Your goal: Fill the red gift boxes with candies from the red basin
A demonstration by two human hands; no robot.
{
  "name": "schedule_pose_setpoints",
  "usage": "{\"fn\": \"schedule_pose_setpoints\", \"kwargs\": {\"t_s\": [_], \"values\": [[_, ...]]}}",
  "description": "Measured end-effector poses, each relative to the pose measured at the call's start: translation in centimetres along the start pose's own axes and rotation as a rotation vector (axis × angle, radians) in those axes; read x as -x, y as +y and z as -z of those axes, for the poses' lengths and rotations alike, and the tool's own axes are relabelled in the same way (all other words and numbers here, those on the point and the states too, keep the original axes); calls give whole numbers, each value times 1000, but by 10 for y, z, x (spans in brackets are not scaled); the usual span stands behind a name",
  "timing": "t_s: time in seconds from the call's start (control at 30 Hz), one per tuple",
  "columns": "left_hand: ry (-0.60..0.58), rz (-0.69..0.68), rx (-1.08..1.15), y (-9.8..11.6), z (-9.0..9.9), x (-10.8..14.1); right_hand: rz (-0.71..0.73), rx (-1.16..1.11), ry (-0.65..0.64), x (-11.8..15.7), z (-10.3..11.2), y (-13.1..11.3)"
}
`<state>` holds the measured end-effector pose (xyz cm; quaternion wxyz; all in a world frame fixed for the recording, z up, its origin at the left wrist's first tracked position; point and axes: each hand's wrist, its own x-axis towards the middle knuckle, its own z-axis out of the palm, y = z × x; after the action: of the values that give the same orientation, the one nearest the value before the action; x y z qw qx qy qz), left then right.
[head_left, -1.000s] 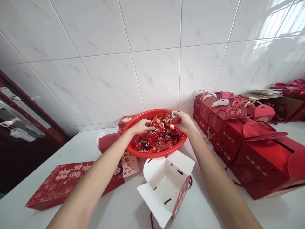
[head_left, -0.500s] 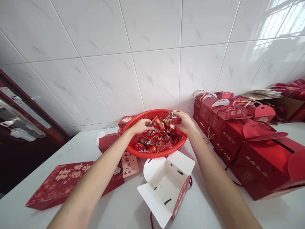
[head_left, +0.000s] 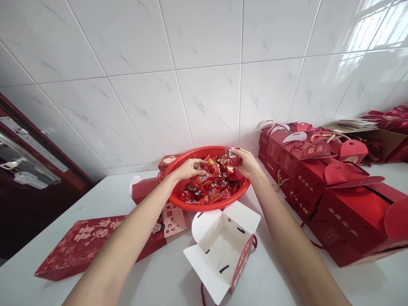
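Observation:
A red plastic basket [head_left: 208, 208] full of small red-wrapped candies [head_left: 213, 182] stands by the wall. Over its left side reaches my left hand [head_left: 190, 168], thumb and fingers apart, fingertips at the candies; nothing shows clearly held. At the right rim, my right hand [head_left: 246, 163] pinches red candy packets [head_left: 233, 157] between thumb and fingers. Just in front of the basket is a gift box [head_left: 223, 246], red outside and white inside, its flaps spread and no candy visible in it.
Several closed red gift boxes [head_left: 338, 221] with rope handles line the right side. Flat red packaging [head_left: 92, 238] lies at the left, partly behind my left forearm. A tiled wall [head_left: 207, 102] rises behind the table. An open cardboard carton [head_left: 382, 140] sits far right.
My left fingers have shifted slightly at the candies, and a packet beside them has changed position. My right hand stays almost still with its packets.

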<state>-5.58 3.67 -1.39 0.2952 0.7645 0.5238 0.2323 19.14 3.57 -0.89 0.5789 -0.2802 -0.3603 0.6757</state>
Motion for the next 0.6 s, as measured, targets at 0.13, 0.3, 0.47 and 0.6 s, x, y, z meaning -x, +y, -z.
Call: {"fn": "schedule_pose_setpoints", "kwargs": {"t_s": [0.13,0.3,0.47,0.6], "values": [[-7,0,-11,2,0,0,5,10,3,-2,1,1],[-21,23,6,2,0,-1,10,9,-14,-4,3,2],[-32,38,25,-1,-1,-3,15,1,-8,-3,1,2],[-18,46,10,-1,-1,-2,17,-13,-4,-2,0,1]]}}
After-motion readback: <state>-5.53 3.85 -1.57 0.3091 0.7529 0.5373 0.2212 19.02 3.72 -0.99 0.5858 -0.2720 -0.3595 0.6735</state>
